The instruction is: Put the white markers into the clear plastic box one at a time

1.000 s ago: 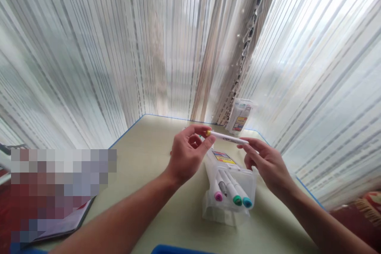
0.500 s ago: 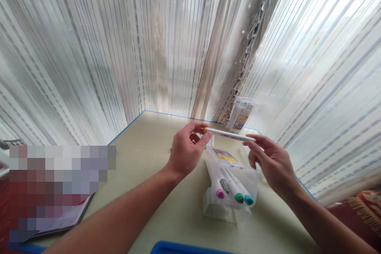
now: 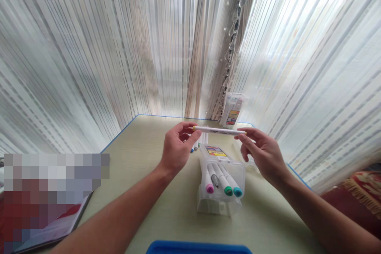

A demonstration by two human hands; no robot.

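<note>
A white marker (image 3: 218, 130) with a yellow end is held level between both hands above the table. My left hand (image 3: 176, 151) pinches its yellow end between thumb and forefinger. My right hand (image 3: 262, 154) pinches the other end with its fingertips. Just below, a clear plastic case (image 3: 222, 182) lies open on the pale table (image 3: 166, 206) with several markers in it, their pink, green and blue caps toward me. A few loose markers (image 3: 199, 143) lie behind my left hand.
A second clear marker box (image 3: 233, 110) stands upright at the far corner against the striped sheer curtains (image 3: 89, 55). A book or folder (image 3: 56, 226) lies at the left edge. A blue object (image 3: 198, 247) sits at the near edge. The table has a blue rim.
The marker has been brought level and a little left, and both hands sit slightly lower in view. The camera has tilted, so the case and far box appear shifted left.
</note>
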